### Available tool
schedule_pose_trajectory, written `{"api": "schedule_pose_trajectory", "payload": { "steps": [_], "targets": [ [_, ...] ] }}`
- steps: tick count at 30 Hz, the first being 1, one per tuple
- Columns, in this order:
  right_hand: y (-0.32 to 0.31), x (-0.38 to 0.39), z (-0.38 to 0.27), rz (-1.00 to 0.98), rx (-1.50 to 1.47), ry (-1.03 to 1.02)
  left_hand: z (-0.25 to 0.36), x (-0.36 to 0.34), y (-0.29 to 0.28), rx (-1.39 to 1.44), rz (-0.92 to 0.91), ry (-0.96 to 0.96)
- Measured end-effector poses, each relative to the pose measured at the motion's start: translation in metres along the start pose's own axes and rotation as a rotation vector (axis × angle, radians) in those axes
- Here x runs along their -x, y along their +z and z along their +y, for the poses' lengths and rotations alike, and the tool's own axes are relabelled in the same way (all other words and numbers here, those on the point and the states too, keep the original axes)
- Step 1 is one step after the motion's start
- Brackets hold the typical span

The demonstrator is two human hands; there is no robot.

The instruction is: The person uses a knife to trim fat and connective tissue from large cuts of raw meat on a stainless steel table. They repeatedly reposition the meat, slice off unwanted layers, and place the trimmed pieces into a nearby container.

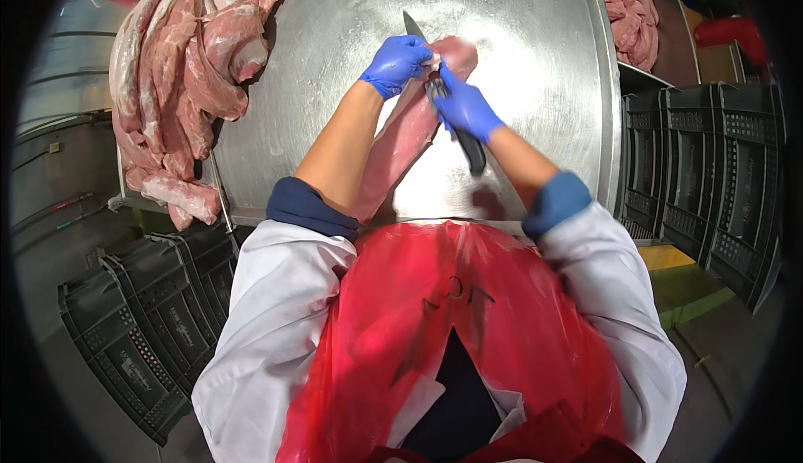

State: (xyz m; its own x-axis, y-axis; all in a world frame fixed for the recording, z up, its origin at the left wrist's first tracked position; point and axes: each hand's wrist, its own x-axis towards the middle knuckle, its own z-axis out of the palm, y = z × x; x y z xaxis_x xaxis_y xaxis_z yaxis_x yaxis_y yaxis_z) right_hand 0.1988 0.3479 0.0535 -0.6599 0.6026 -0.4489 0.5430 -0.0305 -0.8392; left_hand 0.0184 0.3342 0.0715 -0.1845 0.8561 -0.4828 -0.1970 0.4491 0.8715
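Note:
A long pink piece of pork loin [404, 141] lies lengthwise on the metal table in front of me, its far end blurred. My left hand [396, 65], in a blue glove, is closed in a pinch on a pale strip of trim [432, 61] at the far part of the loin. My blue-gloved right hand [468, 107] is closed around a knife [477, 160] with a black handle. Its blade points away from me and to the left, passing beside the left fingertips. Whether the edge touches the meat, I cannot tell.
A heap of similar meat pieces [180, 70] covers the left table edge, some overhanging. Beyond the right edge of the steel table [552, 70] sits a metal bin of meat trimmings [633, 24]. Black plastic crates [698, 170] stand right, and more crates [142, 321] stand lower left.

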Motion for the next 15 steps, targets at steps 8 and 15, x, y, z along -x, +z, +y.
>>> {"api": "schedule_pose_trajectory", "payload": {
  "steps": [8,15],
  "targets": [
    [0.010,0.059,0.009,-0.106,-0.111,0.032,-0.010,0.010,-0.019,0.134,-0.049,0.036],
    [0.024,0.056,0.006,-0.095,0.132,-0.044,-0.004,0.021,-0.025,0.323,-0.049,0.107]
  ]
}}
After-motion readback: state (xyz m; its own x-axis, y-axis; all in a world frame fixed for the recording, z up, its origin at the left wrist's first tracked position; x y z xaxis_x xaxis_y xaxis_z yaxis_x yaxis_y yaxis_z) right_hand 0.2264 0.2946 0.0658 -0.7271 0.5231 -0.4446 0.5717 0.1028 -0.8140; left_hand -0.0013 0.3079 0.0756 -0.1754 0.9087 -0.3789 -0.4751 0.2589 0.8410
